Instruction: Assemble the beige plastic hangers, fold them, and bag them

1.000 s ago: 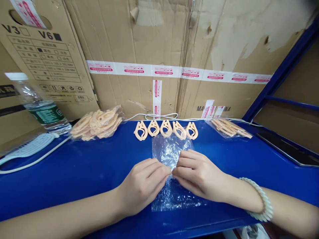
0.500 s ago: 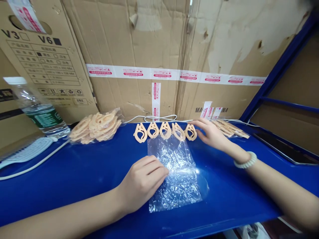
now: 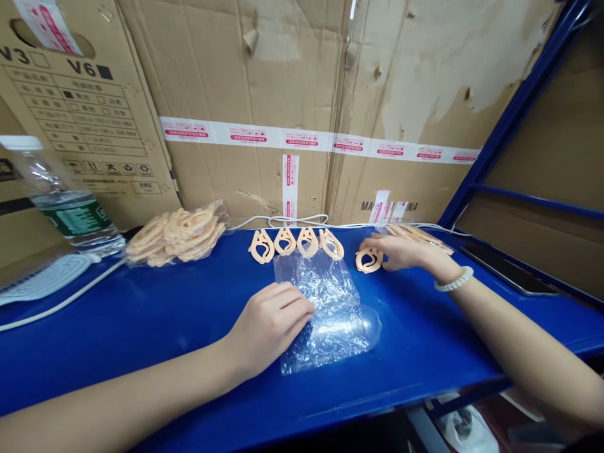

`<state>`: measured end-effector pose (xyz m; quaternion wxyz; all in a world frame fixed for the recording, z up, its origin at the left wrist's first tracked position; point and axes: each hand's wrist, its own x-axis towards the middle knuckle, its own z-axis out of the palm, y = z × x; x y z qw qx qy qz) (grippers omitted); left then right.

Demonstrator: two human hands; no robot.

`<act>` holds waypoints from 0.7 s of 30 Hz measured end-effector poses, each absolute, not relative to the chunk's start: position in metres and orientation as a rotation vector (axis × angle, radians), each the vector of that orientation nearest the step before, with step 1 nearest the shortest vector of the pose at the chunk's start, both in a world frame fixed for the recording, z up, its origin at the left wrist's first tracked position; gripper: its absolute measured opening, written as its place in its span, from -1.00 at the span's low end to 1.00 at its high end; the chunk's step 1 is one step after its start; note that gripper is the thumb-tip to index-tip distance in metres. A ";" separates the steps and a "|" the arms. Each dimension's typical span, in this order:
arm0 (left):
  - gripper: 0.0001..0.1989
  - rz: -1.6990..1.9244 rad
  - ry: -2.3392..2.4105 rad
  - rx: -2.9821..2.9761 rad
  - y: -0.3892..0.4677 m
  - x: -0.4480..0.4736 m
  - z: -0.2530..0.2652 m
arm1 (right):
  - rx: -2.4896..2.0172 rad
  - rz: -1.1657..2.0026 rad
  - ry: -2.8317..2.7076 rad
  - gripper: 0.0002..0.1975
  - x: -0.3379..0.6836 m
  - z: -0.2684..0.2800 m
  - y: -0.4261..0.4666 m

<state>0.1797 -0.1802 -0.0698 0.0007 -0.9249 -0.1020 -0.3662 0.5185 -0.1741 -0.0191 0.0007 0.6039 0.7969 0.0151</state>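
Observation:
My left hand (image 3: 276, 324) is closed, its fingertips pinching the left edge of a clear plastic bag (image 3: 325, 333) that lies crinkled on the table. At the right, my right hand (image 3: 399, 251) has its fingers closed round the upper right side of a beige folding hanger (image 3: 369, 260), teardrop-shaped with a hole in the middle. This hanger lies apart from a row of several like it, among them the leftmost hanger (image 3: 262, 246) and the rightmost hanger (image 3: 331, 244). The row stands just behind the bag, whose far edge reaches under part of it.
Bagged beige hangers (image 3: 182, 236) are heaped at the back left, beside a water bottle (image 3: 78, 217) and a pale hairbrush (image 3: 51, 277). Behind my right hand lie more bagged pieces (image 3: 419, 236) and a dark phone (image 3: 504, 270). A white cable (image 3: 297, 220) runs along the cardboard wall (image 3: 226, 182).
My right hand has drawn the rightmost hanger away from the row, slightly right and nearer to me. My left hand stays on the bag. The view has shifted a little.

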 end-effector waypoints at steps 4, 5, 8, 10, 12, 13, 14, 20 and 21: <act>-0.84 -1.162 -0.317 -2.863 -0.181 0.179 -0.070 | 1.881 -0.054 2.500 -0.57 0.513 -0.010 -0.199; -0.84 -1.163 -0.312 -2.847 -0.182 0.179 -0.071 | 1.881 -0.053 2.515 -0.58 0.511 -0.009 -0.205; -0.83 -1.145 -0.283 -2.805 -0.183 0.180 -0.070 | 1.877 -0.017 2.584 -0.63 0.508 -0.008 -0.224; -0.82 -1.121 -0.251 -2.791 -0.185 0.180 -0.069 | 1.873 0.019 2.641 -0.70 0.507 -0.009 -0.238; -0.82 -1.106 -0.224 -2.783 -0.186 0.179 -0.068 | 1.893 0.158 2.767 -0.73 0.505 -0.011 -0.251; -0.81 -1.101 -0.214 -2.779 -0.187 0.178 -0.068 | 1.921 0.290 2.844 -0.73 0.503 -0.011 -0.259; -0.81 -1.099 -0.207 -2.774 -0.188 0.178 -0.067 | 1.951 0.465 2.926 -0.74 0.498 -0.010 -0.267; -0.85 -1.168 -0.232 -2.800 -0.189 0.179 -0.067 | 2.007 1.398 3.049 -0.79 0.442 -0.005 -0.330; -0.86 -1.187 -0.250 -2.816 -0.189 0.179 -0.067 | 2.030 1.450 3.041 -0.76 0.431 -0.007 -0.341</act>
